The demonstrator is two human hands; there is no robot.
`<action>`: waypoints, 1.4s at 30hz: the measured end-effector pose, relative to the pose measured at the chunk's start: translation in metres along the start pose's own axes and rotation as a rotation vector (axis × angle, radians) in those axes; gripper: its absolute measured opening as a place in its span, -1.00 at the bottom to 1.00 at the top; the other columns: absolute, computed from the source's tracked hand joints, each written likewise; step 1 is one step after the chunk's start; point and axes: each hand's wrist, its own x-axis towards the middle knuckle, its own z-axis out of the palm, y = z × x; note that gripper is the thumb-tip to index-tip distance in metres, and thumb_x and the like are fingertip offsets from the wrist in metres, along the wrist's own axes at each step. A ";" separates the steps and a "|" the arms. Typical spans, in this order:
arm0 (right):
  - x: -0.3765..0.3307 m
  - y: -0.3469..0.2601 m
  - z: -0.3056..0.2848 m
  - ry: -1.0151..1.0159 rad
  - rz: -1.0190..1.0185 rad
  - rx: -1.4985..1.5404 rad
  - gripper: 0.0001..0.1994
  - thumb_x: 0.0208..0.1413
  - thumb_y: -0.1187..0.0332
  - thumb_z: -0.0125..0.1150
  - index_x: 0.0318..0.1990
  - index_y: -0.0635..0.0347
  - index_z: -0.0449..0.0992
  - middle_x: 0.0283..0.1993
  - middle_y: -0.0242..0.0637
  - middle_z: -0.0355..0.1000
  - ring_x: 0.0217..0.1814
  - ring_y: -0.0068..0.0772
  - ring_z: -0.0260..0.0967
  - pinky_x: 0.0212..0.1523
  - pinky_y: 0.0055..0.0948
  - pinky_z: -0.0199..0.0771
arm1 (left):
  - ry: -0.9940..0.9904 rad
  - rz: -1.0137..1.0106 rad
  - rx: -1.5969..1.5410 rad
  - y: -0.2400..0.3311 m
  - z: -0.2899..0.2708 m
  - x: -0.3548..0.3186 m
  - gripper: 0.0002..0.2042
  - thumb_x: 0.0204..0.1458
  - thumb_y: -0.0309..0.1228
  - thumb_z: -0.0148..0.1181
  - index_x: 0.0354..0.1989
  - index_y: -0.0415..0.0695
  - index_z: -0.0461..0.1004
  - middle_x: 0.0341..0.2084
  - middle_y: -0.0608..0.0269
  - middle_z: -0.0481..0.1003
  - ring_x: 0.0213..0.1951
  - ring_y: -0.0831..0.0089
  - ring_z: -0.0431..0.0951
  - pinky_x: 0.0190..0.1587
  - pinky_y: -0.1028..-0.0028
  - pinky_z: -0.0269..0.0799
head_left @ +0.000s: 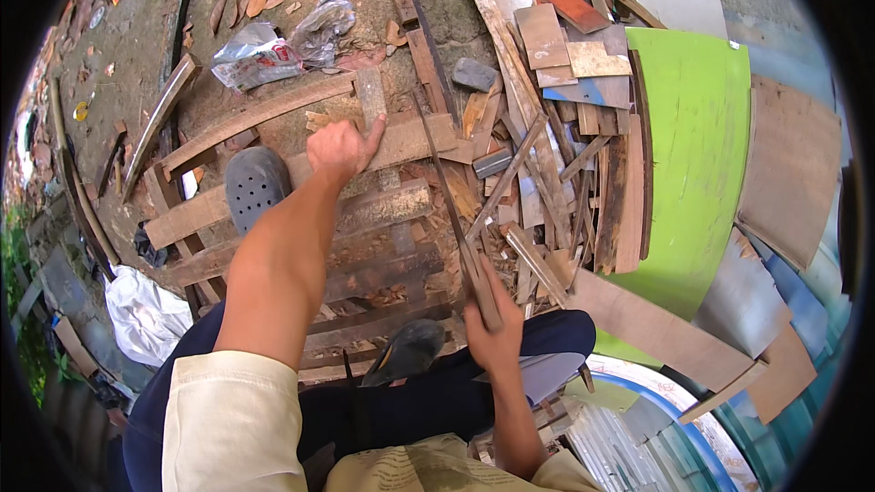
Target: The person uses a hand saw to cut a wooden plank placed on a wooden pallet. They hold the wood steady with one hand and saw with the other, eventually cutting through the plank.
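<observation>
My left hand is closed, its curled fingers pressing on a wooden plank and its thumb stretched along the top. The plank lies across a slatted wooden frame like a pallet. In my right hand is the handle of a long, narrow, dark-bladed hand tool. Its blade slants away from me across the plank near the right end; whether the edge has teeth I cannot tell. A grey clog on my foot rests on the plank, left of my left hand. Another dark clog shows nearer me.
Scrap wood pieces are heaped to the right, beside a bright green board and a brown panel. Clear plastic bags and dry leaves lie on the ground ahead. A white sack is at the left.
</observation>
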 end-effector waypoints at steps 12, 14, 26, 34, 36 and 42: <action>0.149 0.011 0.072 -0.021 0.159 0.195 -0.37 0.12 0.46 0.12 0.42 0.20 0.33 -0.24 0.06 0.59 -0.28 -0.28 0.52 -0.16 -0.34 0.51 | 0.115 0.069 0.016 0.004 0.021 0.005 -0.19 0.24 0.32 -0.20 -0.41 -0.27 0.70 -0.48 -0.18 0.64 -0.34 -0.05 0.70 -0.22 0.14 0.58; 0.049 0.003 0.030 -0.041 0.143 0.154 -0.35 0.05 0.56 0.11 0.40 0.23 0.36 -0.05 0.11 0.61 -0.16 -0.27 0.62 -0.07 -0.36 0.57 | 0.127 0.016 0.016 -0.010 0.021 0.004 -0.21 0.24 0.29 -0.19 -0.41 -0.27 0.70 -0.48 -0.17 0.64 -0.34 -0.05 0.70 -0.22 0.14 0.58; 0.163 0.006 0.070 -0.097 0.259 0.218 -0.36 0.12 0.47 0.13 0.42 0.22 0.32 -0.07 0.14 0.59 -0.15 -0.27 0.59 -0.07 -0.31 0.53 | 0.083 0.048 0.004 0.005 0.016 0.002 -0.37 0.25 0.13 -0.11 -0.30 -0.23 0.70 -0.35 -0.27 0.63 -0.21 -0.15 0.68 -0.07 0.06 0.56; 0.000 0.002 0.012 -0.019 0.123 0.203 -0.39 0.09 0.59 0.07 0.39 0.34 0.35 0.09 0.00 0.59 -0.07 -0.49 0.55 0.00 -0.48 0.50 | 0.128 -0.016 0.025 -0.001 0.016 0.001 -0.34 0.22 0.15 -0.10 -0.35 -0.28 0.70 -0.41 -0.21 0.65 -0.27 -0.12 0.69 -0.09 0.08 0.57; 0.071 0.020 0.042 -0.049 0.187 0.265 -0.39 0.11 0.56 0.08 0.39 0.29 0.36 0.13 0.06 0.57 -0.02 -0.43 0.55 0.04 -0.42 0.51 | 0.138 0.015 0.000 0.001 0.014 0.005 -0.34 0.21 0.15 -0.09 -0.34 -0.26 0.70 -0.40 -0.21 0.65 -0.26 -0.11 0.69 -0.09 0.08 0.56; 0.131 0.024 0.078 0.002 0.191 0.263 -0.36 0.11 0.46 0.14 0.42 0.15 0.33 -0.22 0.09 0.58 -0.37 -0.28 0.47 -0.21 -0.29 0.52 | 0.105 0.019 0.033 0.005 0.022 0.005 -0.37 0.20 0.16 -0.08 -0.30 -0.21 0.71 -0.38 -0.19 0.65 -0.24 -0.07 0.69 -0.10 0.10 0.57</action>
